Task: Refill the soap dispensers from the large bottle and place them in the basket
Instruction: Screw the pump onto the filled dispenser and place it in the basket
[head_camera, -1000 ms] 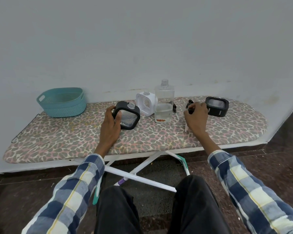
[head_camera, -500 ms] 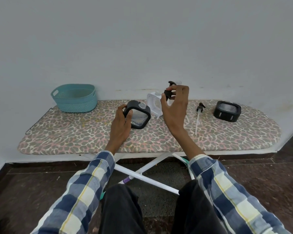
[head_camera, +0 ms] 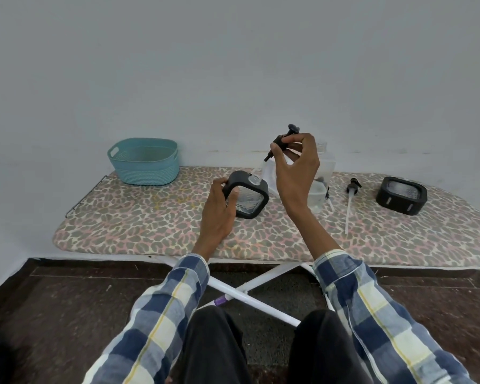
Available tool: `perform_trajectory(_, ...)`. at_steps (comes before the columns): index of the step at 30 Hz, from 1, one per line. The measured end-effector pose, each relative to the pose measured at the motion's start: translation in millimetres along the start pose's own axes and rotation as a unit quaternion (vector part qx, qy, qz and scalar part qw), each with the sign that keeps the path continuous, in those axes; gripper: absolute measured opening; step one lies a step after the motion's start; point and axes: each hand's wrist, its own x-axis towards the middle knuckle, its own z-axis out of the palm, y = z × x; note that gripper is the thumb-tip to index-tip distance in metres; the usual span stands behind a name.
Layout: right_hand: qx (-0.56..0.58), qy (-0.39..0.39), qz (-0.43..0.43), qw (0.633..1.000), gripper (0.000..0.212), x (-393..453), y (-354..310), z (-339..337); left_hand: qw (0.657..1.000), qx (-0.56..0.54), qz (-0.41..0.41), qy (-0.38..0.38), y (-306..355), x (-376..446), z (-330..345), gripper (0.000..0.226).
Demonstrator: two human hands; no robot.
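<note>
Above the ironing board [head_camera: 150,231], the right hand [head_camera: 295,173] pinches a black pump head [head_camera: 281,141] (tube hanging down), fingers clamped on it. Left hand [head_camera: 218,214] grips a black dispenser [head_camera: 248,198], tilted. Teal basket [head_camera: 144,162] sits far left; another dispenser [head_camera: 401,195] lies right.

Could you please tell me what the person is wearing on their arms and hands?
Both arms are in long sleeves of a plaid shirt, the left sleeve and right sleeve checked in navy, pale blue and cream with thin yellow lines. The cuffs end at the wrists. Left hand and right hand are bare, no gloves.
</note>
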Motion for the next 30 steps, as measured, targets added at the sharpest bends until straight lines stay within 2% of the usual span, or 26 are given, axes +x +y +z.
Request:
perform_trajectory(13,-0.022,0.021,-0.047,0.998,0.023,-6,-4,3,0.999,-0.022,-0.024,0.01,0,2,0,0.034)
perform_trajectory(20,-0.04,-0.065,-0.035,0.997,0.023,-19,10,3,0.999,-0.023,-0.031,0.01,1,1,0,0.034)
perform_trajectory(25,-0.047,-0.135,0.019,0.99,0.017,-39,27,10,0.999,-0.032,-0.028,0.017,1,1,-1,0.03)
perform_trajectory(28,-0.034,-0.143,0.02,0.989,0.007,-55,39,8,0.999,-0.03,-0.019,0.015,1,1,-1,0.027)
perform_trajectory(30,-0.021,-0.138,0.036,0.99,0.007,-55,42,8,0.999,-0.032,-0.017,0.017,0,2,-1,0.026)
